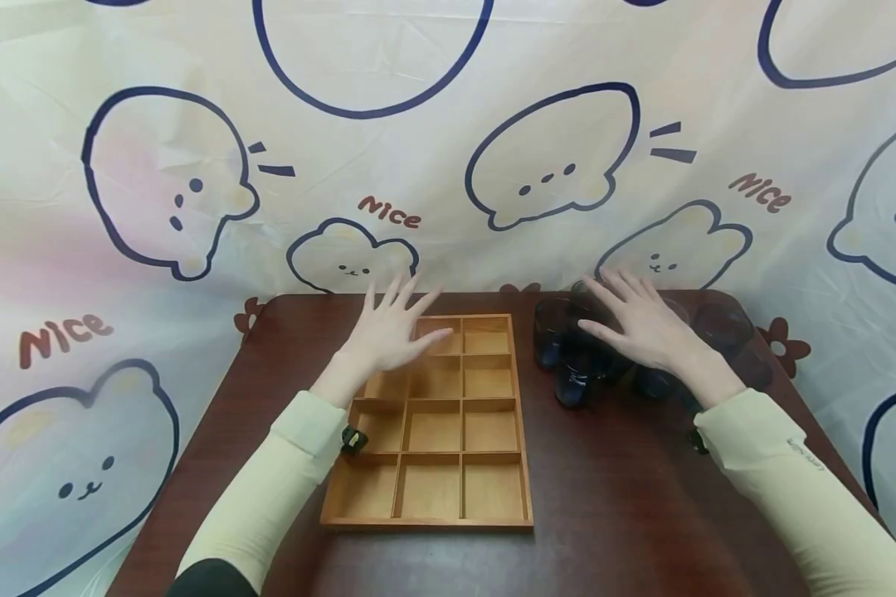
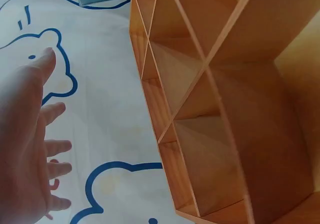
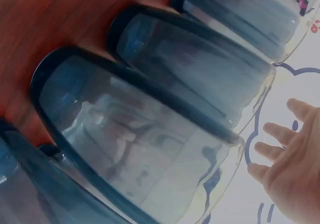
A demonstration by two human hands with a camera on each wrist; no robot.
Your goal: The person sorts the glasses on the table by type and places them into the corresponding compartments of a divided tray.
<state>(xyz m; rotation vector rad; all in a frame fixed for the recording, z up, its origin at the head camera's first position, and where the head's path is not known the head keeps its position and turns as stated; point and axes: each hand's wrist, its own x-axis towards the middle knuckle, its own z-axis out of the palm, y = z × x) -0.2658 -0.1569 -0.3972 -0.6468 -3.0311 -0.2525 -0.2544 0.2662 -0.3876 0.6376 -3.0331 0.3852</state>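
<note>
My left hand (image 1: 390,332) is held over the upper left part of a wooden divided tray (image 1: 493,489), fingers spread and holding nothing. In the left wrist view the same hand (image 2: 25,149) is beside the tray's dividers (image 2: 212,79). Above a cluster of dark blue glasses at the right, my right hand (image 1: 645,327) has its fingers stretched out, with nothing in its grasp. One glass (image 1: 573,381) stands at the front of the cluster; the hand hides several others. Up close in the right wrist view, a transparent blue glass (image 3: 135,134) stands beside my right hand (image 3: 295,159).
The tray's square compartments hold nothing and it lies on a dark reddish-brown table (image 1: 612,514). A pale curtain (image 1: 433,166) printed with cartoon bears hangs behind and at both sides of the table.
</note>
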